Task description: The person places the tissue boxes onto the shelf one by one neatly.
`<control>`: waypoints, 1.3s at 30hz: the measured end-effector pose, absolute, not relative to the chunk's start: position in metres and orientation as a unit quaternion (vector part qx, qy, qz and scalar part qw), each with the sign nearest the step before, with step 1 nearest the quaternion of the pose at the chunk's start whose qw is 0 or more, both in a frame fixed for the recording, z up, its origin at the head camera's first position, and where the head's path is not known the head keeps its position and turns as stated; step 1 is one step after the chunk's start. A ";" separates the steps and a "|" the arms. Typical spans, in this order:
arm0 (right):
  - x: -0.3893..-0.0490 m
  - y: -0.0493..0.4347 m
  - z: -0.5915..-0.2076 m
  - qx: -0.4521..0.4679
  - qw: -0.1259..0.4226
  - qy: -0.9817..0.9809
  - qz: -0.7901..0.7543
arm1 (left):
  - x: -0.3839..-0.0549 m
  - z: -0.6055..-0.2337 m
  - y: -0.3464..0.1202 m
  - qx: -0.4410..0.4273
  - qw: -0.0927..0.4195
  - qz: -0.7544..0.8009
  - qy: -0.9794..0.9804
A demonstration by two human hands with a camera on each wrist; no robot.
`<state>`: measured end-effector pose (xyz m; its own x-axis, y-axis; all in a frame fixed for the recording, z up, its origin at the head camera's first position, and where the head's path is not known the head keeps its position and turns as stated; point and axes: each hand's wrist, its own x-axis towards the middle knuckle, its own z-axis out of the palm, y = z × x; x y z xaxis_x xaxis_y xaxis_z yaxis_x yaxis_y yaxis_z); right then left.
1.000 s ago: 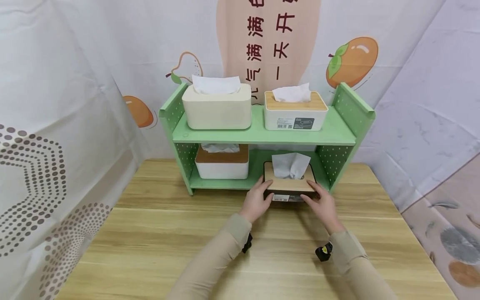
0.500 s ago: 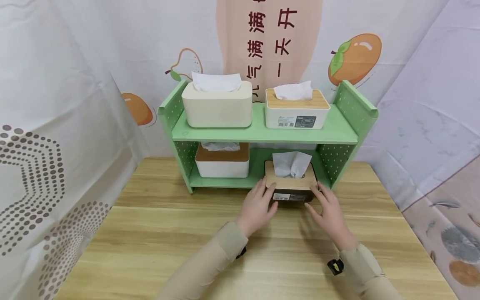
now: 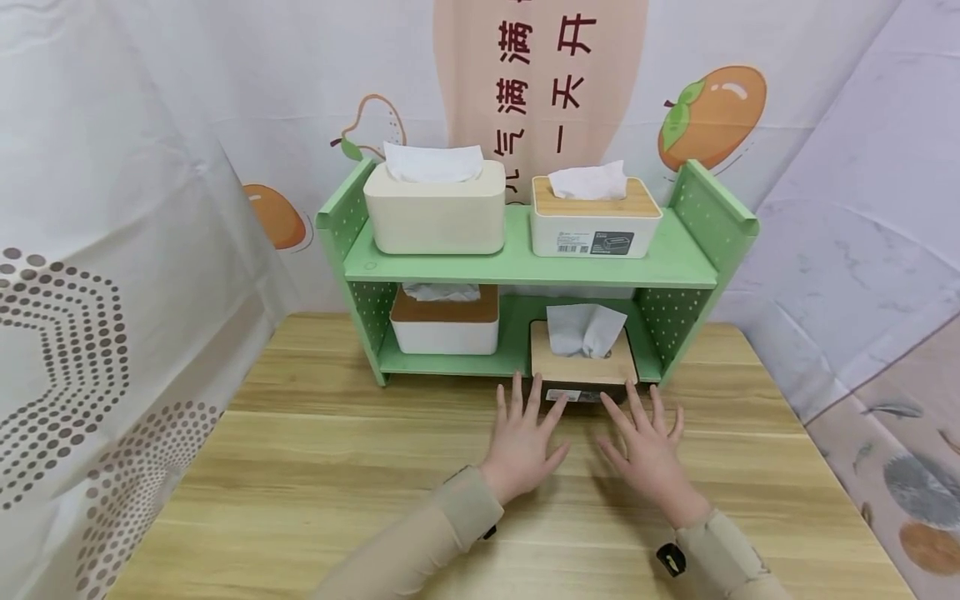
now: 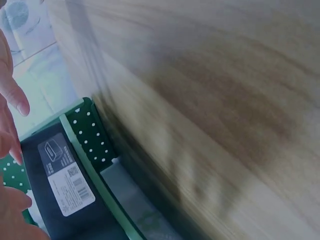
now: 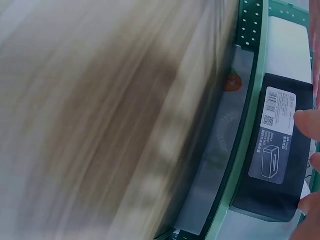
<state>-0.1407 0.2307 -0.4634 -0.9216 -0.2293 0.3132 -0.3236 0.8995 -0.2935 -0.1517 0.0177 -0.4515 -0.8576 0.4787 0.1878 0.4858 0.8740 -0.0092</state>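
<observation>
A black tissue box (image 3: 576, 365) with a light wood lid and a tissue sticking up stands on the lower right of the green shelf (image 3: 480, 272). Its labelled black front (image 4: 45, 170) faces the hands and juts slightly past the shelf edge. My left hand (image 3: 521, 446), fingers spread straight, is just before the box's left front corner. Spread likewise, my right hand (image 3: 652, 457) is before the right front corner. Neither hand grips anything; whether fingertips touch the box I cannot tell. In the right wrist view the label on the box (image 5: 287, 190) shows fully.
On the upper shelf stand a cream tissue box (image 3: 435, 217) and a white tissue box (image 3: 588, 227) with a wood lid. Lower left holds a white tissue box (image 3: 446, 337) with a brown lid. The shelf stands at the back of the wooden table (image 3: 330, 467), before a printed cloth (image 3: 300, 75).
Both hands have let go of the black tissue box's front corners and drawn back toward the person, fingers now spread. The box stays in about the same place.
</observation>
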 end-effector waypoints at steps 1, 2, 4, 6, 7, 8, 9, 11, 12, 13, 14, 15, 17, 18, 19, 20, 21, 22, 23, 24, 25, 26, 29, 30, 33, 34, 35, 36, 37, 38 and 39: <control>-0.140 0.231 -0.464 0.143 0.135 -0.966 0.170 | -0.152 -0.453 0.018 -0.250 0.094 -0.016 -0.964; -0.140 0.231 -0.464 0.141 0.134 -0.966 0.170 | -0.152 -0.454 0.019 -0.249 0.095 -0.012 -0.964; -0.141 0.230 -0.465 0.140 0.136 -0.966 0.169 | -0.153 -0.455 0.020 -0.247 0.100 -0.008 -0.964; -0.143 0.230 -0.464 0.141 0.142 -0.966 0.165 | -0.155 -0.455 0.021 -0.244 0.100 -0.010 -0.965; -0.144 0.230 -0.464 0.140 0.143 -0.966 0.165 | -0.156 -0.454 0.021 -0.242 0.100 -0.010 -0.965; -0.145 0.230 -0.464 0.138 0.143 -0.966 0.165 | -0.157 -0.453 0.022 -0.241 0.098 -0.011 -0.966; -0.147 0.230 -0.463 0.137 0.143 -0.966 0.164 | -0.158 -0.451 0.022 -0.240 0.094 -0.014 -0.966; -0.150 0.230 -0.462 0.135 0.139 -0.968 0.162 | -0.161 -0.448 0.023 -0.236 0.084 -0.019 -0.968; -0.151 0.231 -0.462 0.135 0.136 -0.968 0.162 | -0.163 -0.447 0.024 -0.234 0.078 -0.019 -0.969; -0.153 0.231 -0.461 0.134 0.131 -0.969 0.163 | -0.164 -0.446 0.024 -0.231 0.072 -0.021 -0.970; -0.154 0.231 -0.460 0.134 0.127 -0.969 0.162 | -0.167 -0.445 0.025 -0.229 0.066 -0.022 -0.971; -0.156 0.231 -0.460 0.132 0.122 -0.970 0.163 | -0.169 -0.444 0.025 -0.227 0.061 -0.023 -0.972; -0.160 0.231 -0.458 0.130 0.117 -0.971 0.160 | -0.174 -0.444 0.026 -0.222 0.053 -0.020 -0.973; -0.162 0.231 -0.458 0.130 0.113 -0.972 0.162 | -0.177 -0.444 0.026 -0.221 0.050 -0.019 -0.974; -0.165 0.232 -0.457 0.127 0.109 -0.972 0.163 | -0.180 -0.444 0.027 -0.220 0.050 -0.019 -0.974; -0.167 0.232 -0.457 0.126 0.106 -0.973 0.163 | -0.183 -0.445 0.027 -0.218 0.050 -0.018 -0.974; -0.170 0.232 -0.456 0.124 0.103 -0.973 0.163 | -0.185 -0.445 0.028 -0.218 0.051 -0.017 -0.975; -0.172 0.232 -0.456 0.123 0.103 -0.974 0.161 | -0.188 -0.445 0.028 -0.216 0.050 -0.015 -0.975; -0.174 0.233 -0.456 0.122 0.101 -0.974 0.161 | -0.191 -0.446 0.028 -0.215 0.049 -0.017 -0.975; -0.177 0.233 -0.455 0.121 0.098 -0.975 0.162 | -0.194 -0.446 0.029 -0.215 0.049 -0.020 -0.975; -0.179 0.233 -0.456 0.120 0.098 -0.975 0.159 | -0.197 -0.447 0.029 -0.213 0.048 -0.020 -0.976; -0.181 0.233 -0.456 0.120 0.096 -0.975 0.159 | -0.199 -0.447 0.030 -0.212 0.046 -0.018 -0.976; -0.187 0.234 -0.455 0.119 0.095 -0.976 0.153 | -0.206 -0.448 0.031 -0.205 0.040 -0.013 -0.978; -0.189 0.234 -0.455 0.119 0.093 -0.977 0.153 | -0.208 -0.448 0.031 -0.201 0.038 -0.011 -0.979; -0.195 0.235 -0.454 0.118 0.090 -0.979 0.142 | -0.213 -0.448 0.031 -0.193 0.035 -0.015 -0.980; -0.197 0.235 -0.453 0.118 0.088 -0.979 0.141 | -0.215 -0.448 0.032 -0.190 0.031 -0.014 -0.981; -0.198 0.234 -0.453 0.118 0.085 -0.979 0.141 | -0.216 -0.447 0.032 -0.188 0.029 -0.015 -0.982; -0.200 0.234 -0.452 0.117 0.083 -0.980 0.140 | -0.218 -0.446 0.032 -0.186 0.027 -0.014 -0.982; -0.201 0.234 -0.451 0.117 0.081 -0.980 0.138 | -0.219 -0.446 0.033 -0.185 0.025 -0.013 -0.982; -0.203 0.234 -0.451 0.116 0.078 -0.981 0.137 | -0.220 -0.445 0.033 -0.183 0.025 -0.006 -0.983; -0.204 0.234 -0.450 0.115 0.077 -0.981 0.137 | -0.221 -0.444 0.034 -0.181 0.023 0.003 -0.983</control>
